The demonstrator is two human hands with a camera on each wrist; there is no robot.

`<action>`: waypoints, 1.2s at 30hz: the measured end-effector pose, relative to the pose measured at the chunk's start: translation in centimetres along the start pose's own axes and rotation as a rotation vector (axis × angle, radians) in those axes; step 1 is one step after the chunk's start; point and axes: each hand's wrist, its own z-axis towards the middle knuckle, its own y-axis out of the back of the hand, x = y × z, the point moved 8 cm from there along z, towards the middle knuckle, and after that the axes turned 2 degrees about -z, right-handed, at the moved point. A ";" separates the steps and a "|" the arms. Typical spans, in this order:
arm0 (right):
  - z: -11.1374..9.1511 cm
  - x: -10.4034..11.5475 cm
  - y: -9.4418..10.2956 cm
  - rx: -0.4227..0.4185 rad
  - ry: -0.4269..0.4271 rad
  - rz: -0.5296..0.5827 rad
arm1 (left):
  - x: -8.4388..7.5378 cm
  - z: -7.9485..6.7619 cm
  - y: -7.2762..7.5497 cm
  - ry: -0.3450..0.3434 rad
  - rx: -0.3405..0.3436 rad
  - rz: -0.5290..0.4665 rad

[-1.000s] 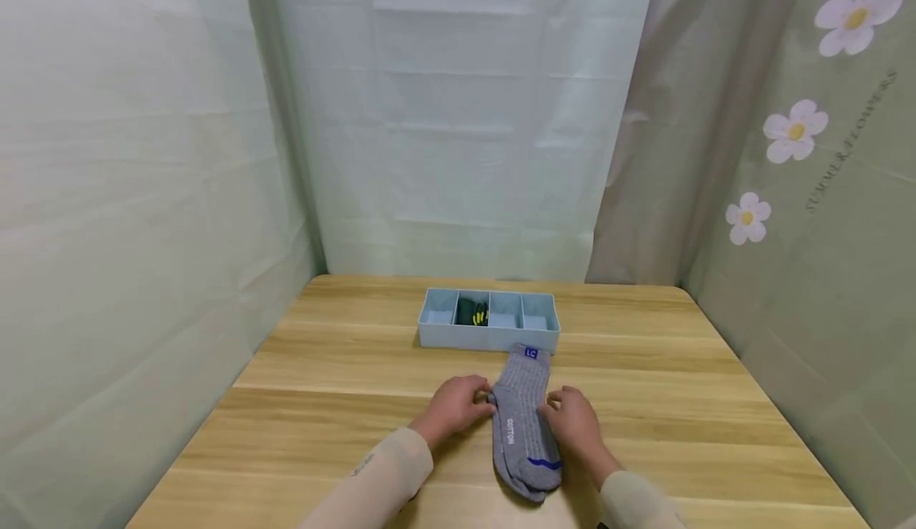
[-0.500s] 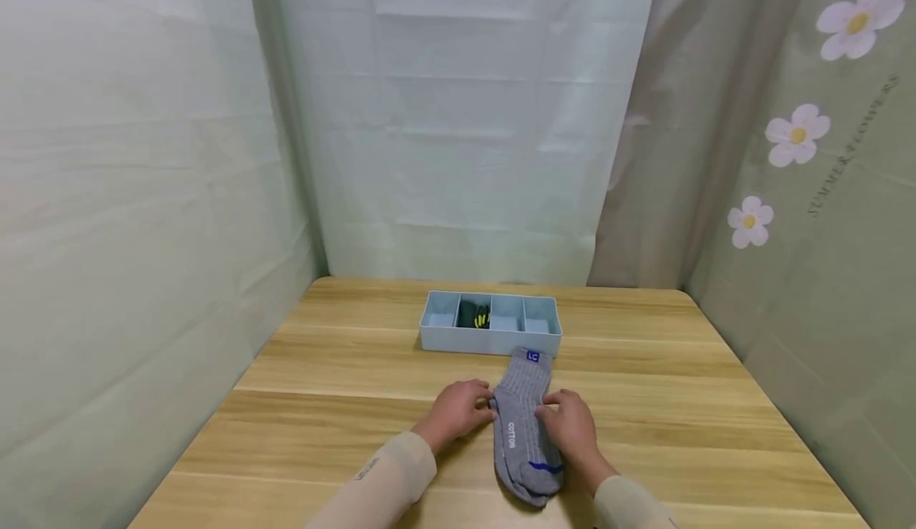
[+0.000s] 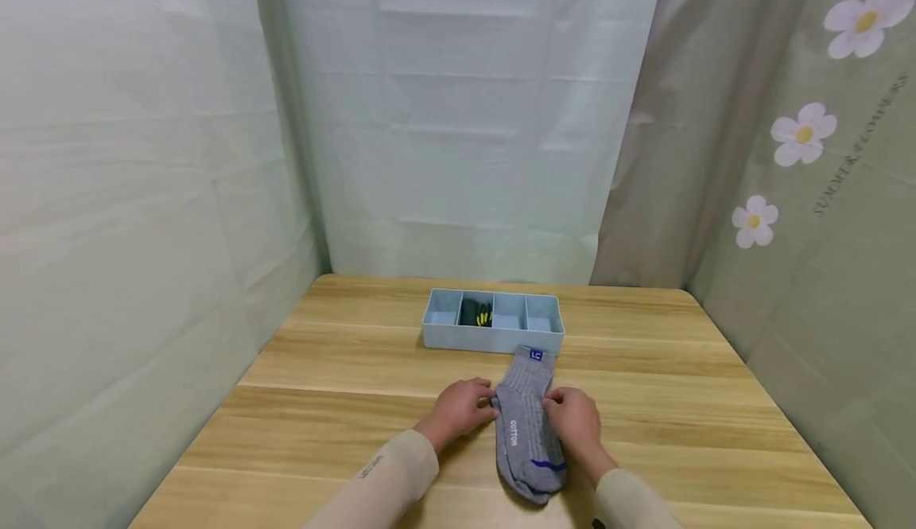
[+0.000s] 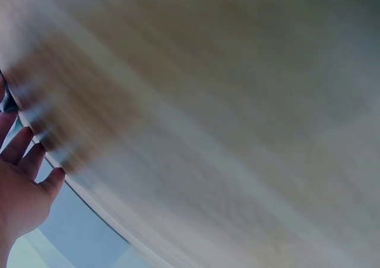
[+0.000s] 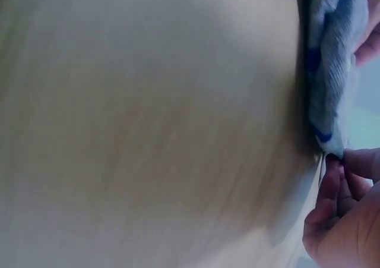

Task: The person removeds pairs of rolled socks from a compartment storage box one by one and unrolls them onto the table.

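Observation:
A pair of grey ribbed socks (image 3: 531, 425) lies flat, one on the other, with a blue cuff label, white "COTTON" lettering and a blue toe stripe. On their left edge, near the heel, is my left hand (image 3: 459, 410); its thumb and forefinger pinch the fabric there, and the other fingers (image 4: 52, 183) are spread with their tips at the table. My right hand (image 3: 575, 422) pinches the socks' right edge between thumb and forefinger (image 5: 332, 179), its remaining fingers curled under. The cuffs reach the front wall of a light blue divided box (image 3: 472, 340).
The box has several compartments in a row. A folded dark green item with yellow marks (image 3: 475, 313) sits in the second from the left. Pale curtains (image 3: 458, 155) surround the wood-grain table (image 3: 322, 402) at the back and sides.
My right thumb and forefinger have come together on the socks' right edge. The left hand and the socks stay about where they were; the head view shifts slightly.

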 end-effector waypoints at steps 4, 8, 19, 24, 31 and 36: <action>0.0 -0.3 0.9 -0.025 0.000 0.030 | 0.1 0.1 -0.1 0.007 -0.002 0.004; 0.1 -0.8 0.8 0.020 -0.050 0.115 | 0.2 0.3 -0.2 0.015 0.010 0.009; 0.3 -2.1 -0.5 0.127 -0.158 0.228 | -1.0 0.7 -0.5 -0.072 0.031 0.129; 0.3 -2.5 0.2 0.119 -0.152 0.244 | -0.9 0.7 -0.6 -0.088 0.017 0.137; 0.1 -3.1 1.3 0.137 -0.146 0.276 | -0.8 0.7 -0.6 -0.085 0.017 0.116; 0.2 -4.2 2.3 0.127 -0.133 0.230 | -0.8 0.7 -0.7 -0.070 0.025 0.101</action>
